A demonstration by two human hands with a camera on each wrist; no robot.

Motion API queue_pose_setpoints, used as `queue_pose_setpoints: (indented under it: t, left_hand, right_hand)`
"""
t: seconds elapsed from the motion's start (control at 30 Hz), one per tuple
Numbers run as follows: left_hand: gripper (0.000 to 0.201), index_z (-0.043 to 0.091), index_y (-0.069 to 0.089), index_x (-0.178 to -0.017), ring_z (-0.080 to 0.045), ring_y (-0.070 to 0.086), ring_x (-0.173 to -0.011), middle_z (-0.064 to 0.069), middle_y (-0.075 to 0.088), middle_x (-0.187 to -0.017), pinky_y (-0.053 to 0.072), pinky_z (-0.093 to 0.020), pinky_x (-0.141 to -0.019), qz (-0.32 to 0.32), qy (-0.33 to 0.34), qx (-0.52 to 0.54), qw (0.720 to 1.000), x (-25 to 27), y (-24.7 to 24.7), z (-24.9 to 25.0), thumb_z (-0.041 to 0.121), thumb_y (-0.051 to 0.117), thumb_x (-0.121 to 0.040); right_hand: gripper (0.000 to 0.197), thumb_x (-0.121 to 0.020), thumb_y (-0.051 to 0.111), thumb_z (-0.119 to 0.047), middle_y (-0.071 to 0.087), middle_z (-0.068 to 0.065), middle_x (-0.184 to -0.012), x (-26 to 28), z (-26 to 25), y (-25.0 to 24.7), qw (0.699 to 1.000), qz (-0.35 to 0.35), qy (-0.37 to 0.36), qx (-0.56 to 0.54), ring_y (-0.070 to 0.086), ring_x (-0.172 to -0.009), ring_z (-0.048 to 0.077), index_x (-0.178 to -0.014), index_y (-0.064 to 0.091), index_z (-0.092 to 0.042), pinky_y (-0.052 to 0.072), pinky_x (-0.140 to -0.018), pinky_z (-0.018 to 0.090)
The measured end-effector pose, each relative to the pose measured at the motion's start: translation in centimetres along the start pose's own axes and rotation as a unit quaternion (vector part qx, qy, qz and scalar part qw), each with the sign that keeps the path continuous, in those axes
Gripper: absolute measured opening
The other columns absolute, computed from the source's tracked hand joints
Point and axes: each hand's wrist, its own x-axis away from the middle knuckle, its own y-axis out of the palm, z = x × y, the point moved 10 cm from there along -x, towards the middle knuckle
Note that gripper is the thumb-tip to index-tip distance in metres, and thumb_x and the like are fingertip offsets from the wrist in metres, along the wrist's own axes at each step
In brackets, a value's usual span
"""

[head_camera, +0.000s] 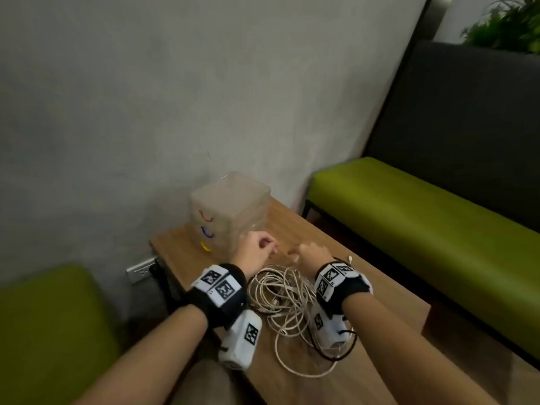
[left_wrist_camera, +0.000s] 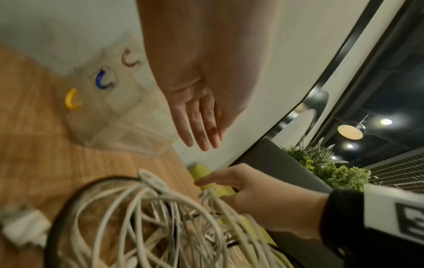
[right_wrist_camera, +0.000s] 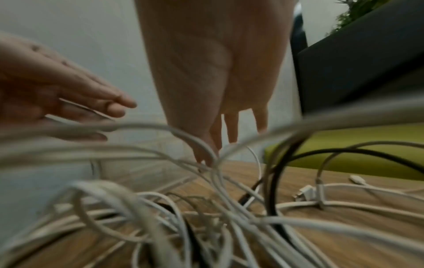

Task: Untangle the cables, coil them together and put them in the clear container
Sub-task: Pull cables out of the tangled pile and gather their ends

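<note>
Your right hand [left_wrist_camera: 250, 195] pinches white cables [head_camera: 287, 299] above the tabletop [head_camera: 380, 290]; your left hand [left_wrist_camera: 197, 117], fingers straight, holds nothing.

Black wrist straps [head_camera: 225, 299] carry white camera blocks [head_camera: 242, 340] with black-and-white square markers.

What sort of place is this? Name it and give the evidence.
Probably an office lounge or waiting area, not a home. Green padded benches flank a low wooden table against a bare grey wall, a dark partition carries plants, and round ceiling lamps hang outside.
</note>
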Motion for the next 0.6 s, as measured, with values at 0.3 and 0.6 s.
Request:
queue_pose_setpoints:
  t: [0.3,0.6]
  left_hand:
    - [0.019,0.007,0.068,-0.095,-0.028,0.065,-0.09,-0.013,0.071,-0.092,0.051,-0.044,-0.09,-0.003,-0.025,-0.01,1.0,-2.8,3.2,-3.0,0.015,0.051,-0.093]
    - [0.022,0.012,0.063,-0.091,-0.004,0.067,-0.067,-0.001,0.067,-0.08,0.055,-0.018,-0.063,0.062,0.046,0.307,0.948,0.8,-0.1,2.1,0.01,0.043,-0.097]
  right_hand:
    - [0.02,-0.09,0.057,-0.024,0.07,0.009,-0.098,0.5,-0.5,-4.7,0.98,0.175,-0.058,-0.071,0.064,-0.093,0.026,-0.1,0.07,-0.013,0.05,-0.085,0.041]
    - [0.013,-0.084,0.058,0.0,0.06,0.002,-0.088,5.7,-3.3,-10.2,0.838,0.39,-0.109,-0.366,0.059,-0.075,0.008,-0.09,0.068,-0.006,0.048,-0.073,0.014]
